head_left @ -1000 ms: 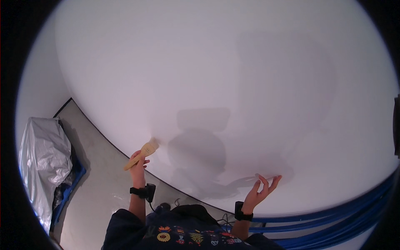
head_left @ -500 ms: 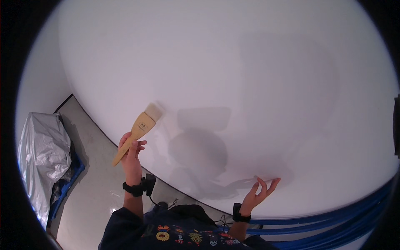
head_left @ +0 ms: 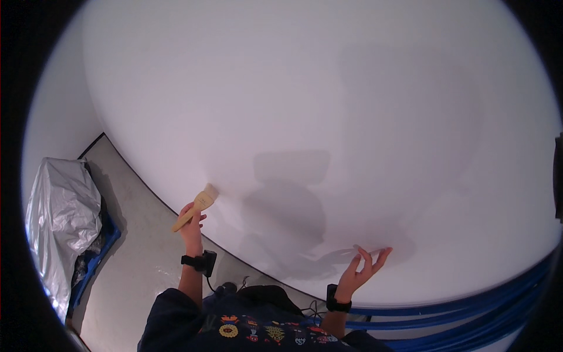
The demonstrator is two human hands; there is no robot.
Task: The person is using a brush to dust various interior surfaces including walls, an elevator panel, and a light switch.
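A flat brush [head_left: 203, 200] with a pale wooden handle is gripped in my left hand [head_left: 190, 222], its light bristles pointing up and to the right. The bristle end lies against or just over the large white surface [head_left: 281, 94]; I cannot tell if it touches. To the right, my right hand [head_left: 363, 271] holds nothing, with its fingers apart and bent, the fingertips at or close to the same white surface. Shadows of my head and arms fall across it.
At the left, a silver-grey plastic cover [head_left: 64, 211] drapes over something with a blue base [head_left: 97, 261] on the grey floor [head_left: 138, 246]. Blue bars [head_left: 451, 320] run along the lower right. Black cables [head_left: 311, 311] lie by my body.
The brush has swung down toward me and tilted, its bristles now lower on the white surface. My left hand has shifted slightly down and right; my right hand has barely moved.
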